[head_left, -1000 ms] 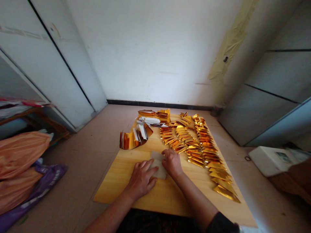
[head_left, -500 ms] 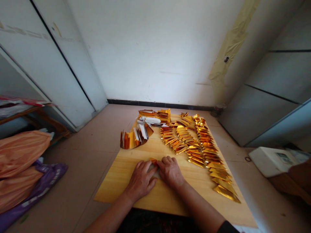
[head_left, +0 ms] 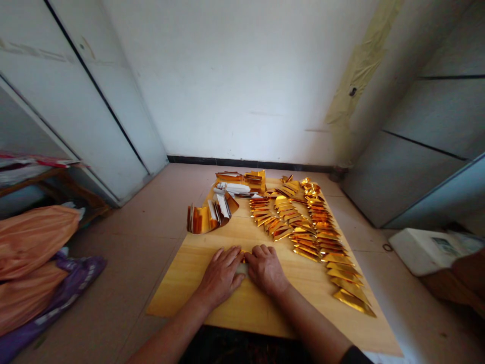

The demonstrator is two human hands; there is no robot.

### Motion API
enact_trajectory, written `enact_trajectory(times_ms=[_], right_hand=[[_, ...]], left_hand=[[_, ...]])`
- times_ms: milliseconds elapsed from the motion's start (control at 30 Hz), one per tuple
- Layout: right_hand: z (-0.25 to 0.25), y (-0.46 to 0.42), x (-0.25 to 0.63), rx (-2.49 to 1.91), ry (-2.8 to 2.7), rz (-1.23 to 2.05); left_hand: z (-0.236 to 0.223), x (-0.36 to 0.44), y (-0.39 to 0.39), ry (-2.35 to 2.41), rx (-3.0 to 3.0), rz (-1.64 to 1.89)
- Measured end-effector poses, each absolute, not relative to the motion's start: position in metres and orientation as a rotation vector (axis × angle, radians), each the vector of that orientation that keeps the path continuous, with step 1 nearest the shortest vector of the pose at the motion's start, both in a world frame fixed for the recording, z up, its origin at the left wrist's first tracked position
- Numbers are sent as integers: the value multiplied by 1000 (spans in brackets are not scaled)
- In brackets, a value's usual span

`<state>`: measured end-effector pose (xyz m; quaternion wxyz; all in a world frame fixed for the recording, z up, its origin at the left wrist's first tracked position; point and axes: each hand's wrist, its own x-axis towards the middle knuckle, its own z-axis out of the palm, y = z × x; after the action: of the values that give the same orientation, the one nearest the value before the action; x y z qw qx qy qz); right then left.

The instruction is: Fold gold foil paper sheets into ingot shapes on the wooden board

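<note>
Between my hands, low on the wooden board, lies a small piece of gold foil paper (head_left: 244,257), mostly hidden by my fingers. My left hand (head_left: 222,275) lies flat on the board with its fingers stretched out, their tips at the paper's left side and the thumb held apart. On the right side, my right hand (head_left: 266,268) has its fingers curled down and pinched onto the paper. To the right of my hands, folded gold paper pieces (head_left: 335,242) stand in overlapping curved rows. Stacks of gold and white paper sheets (head_left: 208,215) stand at the board's far left.
The wooden board (head_left: 182,283) reaches to my lap. A white wall (head_left: 242,91) rises behind it, with grey cabinets (head_left: 409,146) on the right. Orange and purple bags (head_left: 38,242) lie at the left. A white box (head_left: 424,253) sits at the right.
My left hand has shifted slightly and its fingers have straightened over the paper. Less of the paper shows now. My right hand stays in nearly the same place.
</note>
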<state>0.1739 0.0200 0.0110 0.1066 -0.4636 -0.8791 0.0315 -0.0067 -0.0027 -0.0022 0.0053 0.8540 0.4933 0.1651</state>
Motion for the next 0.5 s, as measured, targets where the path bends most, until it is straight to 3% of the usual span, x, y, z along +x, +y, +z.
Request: enact_trajectory(times_ms=[500], right_hand=[[3,2,203,-1378,-2494,-56]], left_hand=[[-10,-14,-3,1495,2699,380]])
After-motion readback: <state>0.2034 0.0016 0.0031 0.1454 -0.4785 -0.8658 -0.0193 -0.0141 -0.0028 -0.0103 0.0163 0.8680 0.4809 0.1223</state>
